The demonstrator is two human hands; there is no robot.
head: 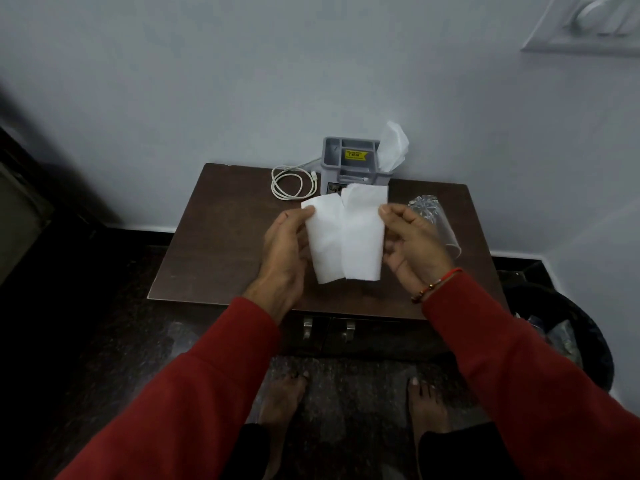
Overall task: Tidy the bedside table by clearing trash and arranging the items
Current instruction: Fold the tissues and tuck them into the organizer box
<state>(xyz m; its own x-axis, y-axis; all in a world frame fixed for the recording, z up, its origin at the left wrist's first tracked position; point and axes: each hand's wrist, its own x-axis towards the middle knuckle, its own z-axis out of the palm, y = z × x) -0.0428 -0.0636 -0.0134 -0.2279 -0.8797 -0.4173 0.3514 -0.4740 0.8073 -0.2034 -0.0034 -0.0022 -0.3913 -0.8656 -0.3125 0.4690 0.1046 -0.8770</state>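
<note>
A white paper napkin [346, 237] hangs partly folded above the dark brown bedside table [221, 244]. My left hand [282, 251] pinches its left edge and my right hand [414, 242] pinches its right edge. Behind the napkin a grey plastic organiser [349, 161] with a yellow label stands at the table's back edge, and another white tissue [393, 145] sticks up from its right compartment. A coiled white cable [291, 183] lies left of the organiser. A clear glass [440, 220] lies on its side behind my right hand.
A black waste bin [575, 337] with crumpled clear plastic inside stands on the floor to the right of the table. Two metal handles [329, 329] show on the table's front. The wall runs close behind the table. My bare feet are on the speckled floor below.
</note>
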